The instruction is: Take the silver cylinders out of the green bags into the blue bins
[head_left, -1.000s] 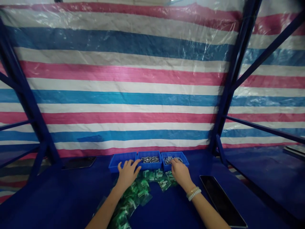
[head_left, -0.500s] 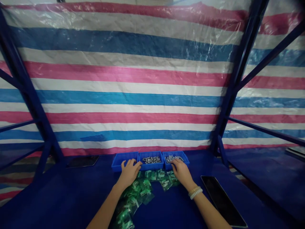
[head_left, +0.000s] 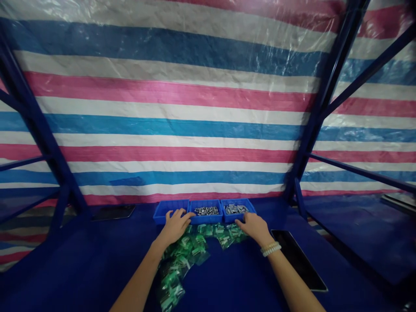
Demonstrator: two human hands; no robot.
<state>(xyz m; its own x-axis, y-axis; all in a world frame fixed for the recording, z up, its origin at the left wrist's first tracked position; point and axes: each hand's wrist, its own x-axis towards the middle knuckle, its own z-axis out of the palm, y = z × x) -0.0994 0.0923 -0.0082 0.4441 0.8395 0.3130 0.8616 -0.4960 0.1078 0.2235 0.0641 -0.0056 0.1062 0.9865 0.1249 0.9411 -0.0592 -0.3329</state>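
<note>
My left hand (head_left: 176,226) rests at the front of a blue bin (head_left: 159,213), its fingers spread and slightly bent, fingertips near the middle bin's front corner. Small shiny metal pieces (head_left: 208,211) fill part of the middle blue bin (head_left: 206,219). The right blue bin (head_left: 226,218) contains greyish metal pieces (head_left: 236,209). My right hand (head_left: 256,227) is at that bin's front right corner, fingers curled in together; whatever they hold is hidden. Below both hands, green-tinted plastic bags (head_left: 185,248) with small parts inside lie in a curved row.
A dark tablet-like device (head_left: 299,260) lies right of my right forearm. Another dark flat device (head_left: 113,212) is at the back left. Blue metal posts (head_left: 308,125) stand on both sides, with a striped plastic sheet (head_left: 175,154) behind the blue table (head_left: 234,277).
My right hand has drawn back from inside the right bin to its front corner, slightly rightward. My left hand stays almost in place. The camera view has tilted a little.
</note>
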